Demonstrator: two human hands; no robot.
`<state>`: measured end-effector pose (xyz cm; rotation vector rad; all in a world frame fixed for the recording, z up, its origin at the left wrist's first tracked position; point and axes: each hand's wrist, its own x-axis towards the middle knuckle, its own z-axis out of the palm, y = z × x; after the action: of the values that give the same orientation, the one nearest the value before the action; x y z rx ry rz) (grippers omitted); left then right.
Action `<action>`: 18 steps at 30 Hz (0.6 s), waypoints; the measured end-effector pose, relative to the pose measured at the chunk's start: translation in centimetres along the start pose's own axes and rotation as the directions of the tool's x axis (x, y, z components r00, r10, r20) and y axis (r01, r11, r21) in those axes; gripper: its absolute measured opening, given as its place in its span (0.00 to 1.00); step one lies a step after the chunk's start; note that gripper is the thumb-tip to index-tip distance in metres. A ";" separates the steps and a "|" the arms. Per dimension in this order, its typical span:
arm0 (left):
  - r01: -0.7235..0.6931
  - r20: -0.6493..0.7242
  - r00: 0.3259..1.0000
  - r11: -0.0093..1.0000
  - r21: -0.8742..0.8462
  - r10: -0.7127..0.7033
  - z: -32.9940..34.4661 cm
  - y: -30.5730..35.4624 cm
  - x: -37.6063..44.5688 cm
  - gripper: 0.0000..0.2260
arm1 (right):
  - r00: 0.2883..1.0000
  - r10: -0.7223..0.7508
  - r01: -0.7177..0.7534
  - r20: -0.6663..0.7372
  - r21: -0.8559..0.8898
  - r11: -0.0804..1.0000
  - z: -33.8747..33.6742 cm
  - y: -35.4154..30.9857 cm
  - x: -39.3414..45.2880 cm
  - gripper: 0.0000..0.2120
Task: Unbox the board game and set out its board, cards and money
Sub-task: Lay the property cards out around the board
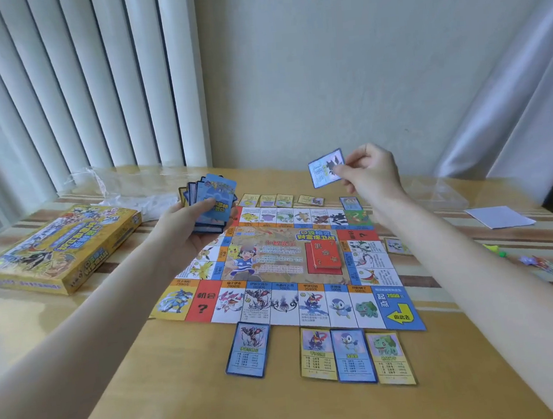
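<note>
Right hand (pixel 370 167) pinches a card (pixel 326 167) above the board's (pixel 283 262) far edge; left hand (pixel 190 230) grips the deck (pixel 209 203).

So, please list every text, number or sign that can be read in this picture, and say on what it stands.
"?" and "机会": red square of the board.
"起点", "2000", "由此去" on a yellow arrow: the board's blue corner square.
"机会卡": red card deck on the board's middle.
"2500元", "500元": price strips on the near row, faintly.
Yellow box, laid-out cards, card in right hand, stack in left hand: print too blurred.
</note>
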<state>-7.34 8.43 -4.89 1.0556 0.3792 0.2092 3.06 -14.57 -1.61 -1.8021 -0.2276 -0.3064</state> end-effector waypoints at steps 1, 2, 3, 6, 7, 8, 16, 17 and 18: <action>0.000 0.013 1.000 1.000 -0.014 0.000 0.2 0.1 -0.1 0.15 | 1.000 -0.013 0.013 -0.003 0.018 1.000 -0.2 -0.3 0.1 0.13; 0.000 0.022 1.000 1.000 -0.026 0.001 0.4 0.1 -0.2 0.15 | 1.000 -0.027 0.028 -0.006 0.029 0.999 -0.4 -0.6 0.1 0.13; 0.000 0.025 1.000 0.999 -0.032 0.001 0.6 0.1 -0.3 0.14 | 0.999 -0.036 0.036 -0.010 0.033 0.999 -0.5 -0.8 0.1 0.13; 0.005 0.020 1.000 1.000 -0.024 -0.004 1.4 0.0 -0.5 0.14 | 1.000 -0.015 0.015 -0.001 0.023 1.000 -0.8 -0.6 0.1 0.11; 0.006 0.021 1.000 1.000 -0.017 -0.006 1.6 -0.1 -0.5 0.13 | 1.000 0.005 -0.005 0.016 0.016 1.000 -1.0 -0.4 0.2 0.10; 0.009 0.027 1.000 1.000 -0.013 -0.009 1.9 -0.2 -0.5 0.12 | 0.999 0.025 -0.025 0.036 0.006 1.000 -1.1 -0.3 0.3 0.09; 0.056 0.073 0.996 0.998 0.000 -0.056 4.5 -1.2 3.0 0.13 | 0.983 0.185 -0.180 0.006 -0.210 0.961 -1.8 3.9 5.6 0.05; 0.060 0.078 0.995 0.998 0.007 -0.061 4.9 -1.4 3.8 0.13 | 0.980 0.200 -0.191 0.007 -0.265 0.945 -1.6 4.6 6.6 0.05; 0.066 0.086 0.994 0.998 0.015 -0.067 5.4 -1.6 4.5 0.13 | 0.977 0.214 -0.200 0.013 -0.311 0.929 -1.4 5.4 7.5 0.06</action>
<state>-1.04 4.83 -4.88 1.0588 0.3373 0.1019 11.71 -17.26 -3.75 -2.1244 -0.0195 -0.1546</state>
